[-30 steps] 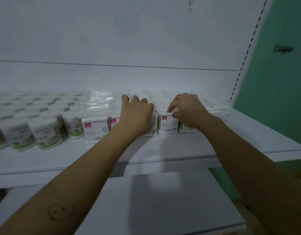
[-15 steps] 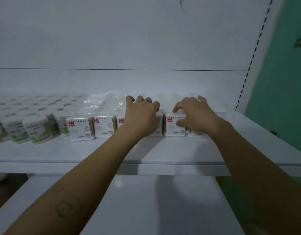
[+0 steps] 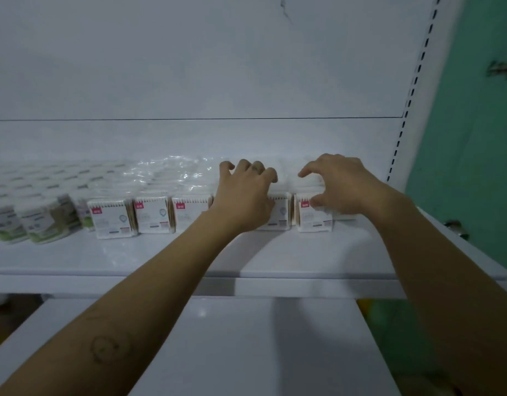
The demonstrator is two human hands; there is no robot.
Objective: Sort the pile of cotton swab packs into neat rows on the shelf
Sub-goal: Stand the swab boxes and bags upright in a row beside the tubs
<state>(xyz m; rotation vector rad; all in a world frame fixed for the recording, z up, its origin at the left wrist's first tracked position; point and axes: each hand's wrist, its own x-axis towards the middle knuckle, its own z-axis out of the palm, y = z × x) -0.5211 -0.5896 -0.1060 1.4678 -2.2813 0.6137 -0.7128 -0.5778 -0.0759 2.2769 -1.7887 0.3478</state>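
Square white cotton swab packs with pink labels stand in a front row on the white shelf (image 3: 160,258), among them one at the left end (image 3: 112,218) and one at the right end (image 3: 315,218). More packs fill the rows behind. My left hand (image 3: 243,192) lies over a pack in the row with its fingers curled down behind it, and that pack is mostly hidden. Just right of it stands another pack (image 3: 279,214). My right hand (image 3: 338,184) arches over the right end pack, thumb on its front face and fingers over its top.
Round tubs with green labels (image 3: 43,221) crowd the shelf's left part. Crinkled clear plastic wrap (image 3: 172,172) lies over the back packs. A slotted upright (image 3: 412,95) and a green wall (image 3: 475,167) bound the right. A lower white shelf (image 3: 246,338) juts out below.
Both hands stay on the same packs. My right hand's fingers have lifted into a higher arch. The view has shifted, so the row sits further left.
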